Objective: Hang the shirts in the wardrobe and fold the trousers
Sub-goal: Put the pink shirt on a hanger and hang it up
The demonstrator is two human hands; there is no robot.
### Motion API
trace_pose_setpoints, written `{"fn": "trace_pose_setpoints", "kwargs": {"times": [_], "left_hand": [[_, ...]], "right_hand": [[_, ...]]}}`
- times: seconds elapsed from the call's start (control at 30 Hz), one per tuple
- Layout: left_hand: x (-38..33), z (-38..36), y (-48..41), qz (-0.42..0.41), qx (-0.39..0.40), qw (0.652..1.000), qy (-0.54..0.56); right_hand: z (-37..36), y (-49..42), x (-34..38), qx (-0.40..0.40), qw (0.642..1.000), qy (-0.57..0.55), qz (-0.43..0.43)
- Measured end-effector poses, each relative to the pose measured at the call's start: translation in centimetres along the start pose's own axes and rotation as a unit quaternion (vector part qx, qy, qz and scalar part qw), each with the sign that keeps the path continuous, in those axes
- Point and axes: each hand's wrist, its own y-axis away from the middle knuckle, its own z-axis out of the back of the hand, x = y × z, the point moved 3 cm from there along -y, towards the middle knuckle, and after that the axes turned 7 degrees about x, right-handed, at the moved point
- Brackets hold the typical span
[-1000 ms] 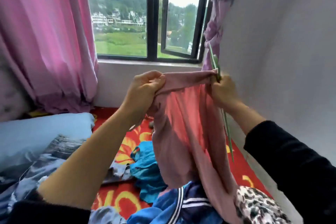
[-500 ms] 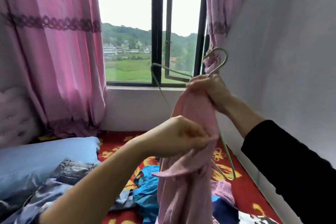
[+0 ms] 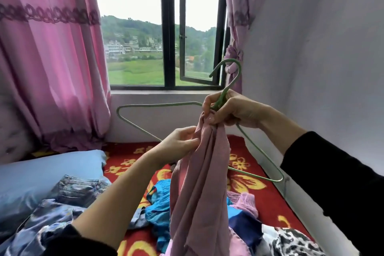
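pink shirt (image 3: 199,189) hangs bunched in a long narrow drape, centre of view, above the red floral bedcover (image 3: 249,160); its top is gathered at the neck of a thin green hanger (image 3: 226,89) (wire type, hook up, tilted, one shoulder out left, the other down right). right hand (image 3: 232,110) has fingers curled round the hanger neck, thumb and fingertips pinching the shirt's top against it. left hand (image 3: 178,143), lower and left, pinches a fold of the shirt, fingers pressed together. near: jeans (image 3: 79,191) on the left, blue clothes (image 3: 160,214), spotted garment (image 3: 291,243) at right. window (image 3: 170,27) far.
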Motion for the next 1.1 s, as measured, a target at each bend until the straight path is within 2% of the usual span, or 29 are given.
{"fn": "trace_pose_setpoints", "kwargs": {"times": [0.1,0.23,0.33,0.43,0.57,0.67,0.73,0.8,0.87,0.93,0.97,1.1], "left_hand": [[0.1,1.2,-0.6,-0.015,-0.065,0.996,-0.060],[-2.8,3.7,-0.3,-0.065,-0.247,0.950,-0.182],[-7.2,3.6,-0.4,-0.143,-0.284,0.933,-0.165],[-11.0,3.8,-0.3,-0.178,-0.324,0.908,-0.198],[-13.8,7.2,1.4,-0.194,-0.424,0.866,-0.181],[-14.0,11.4,3.7,-0.191,-0.533,0.816,-0.118],[-14.0,13.8,5.4,-0.181,-0.595,0.775,-0.110],[-14.1,15.7,6.8,-0.164,-0.638,0.735,-0.162],[-13.9,17.0,8.1,-0.157,-0.662,0.704,-0.203],[-12.8,17.5,9.0,-0.111,-0.656,0.701,-0.255],[-11.6,17.4,9.1,-0.091,-0.634,0.713,-0.284],[-6.6,14.9,9.0,-0.049,-0.497,0.795,-0.343]], "right_hand": [[1.6,1.2,-0.6,-0.056,0.997,0.049,-0.016],[2.7,1.7,-2.0,-0.203,0.960,0.192,0.017],[1.6,0.3,-3.9,-0.281,0.939,0.195,0.047],[-0.5,-1.2,-5.7,-0.336,0.916,0.209,0.059],[-2.6,-1.8,-7.5,-0.315,0.924,0.216,-0.028],[-2.1,-1.8,-6.9,-0.285,0.923,0.249,-0.073],[-0.7,-1.9,-4.8,-0.281,0.921,0.261,-0.068],[1.0,-1.9,-1.7,-0.281,0.917,0.280,-0.032],[3.0,-1.9,0.6,-0.314,0.894,0.319,0.008],[4.6,-1.7,1.2,-0.369,0.867,0.333,0.029],[5.0,-1.7,0.9,-0.389,0.861,0.327,0.023],[4.0,-2.3,-4.8,-0.388,0.881,0.257,-0.081]]}}
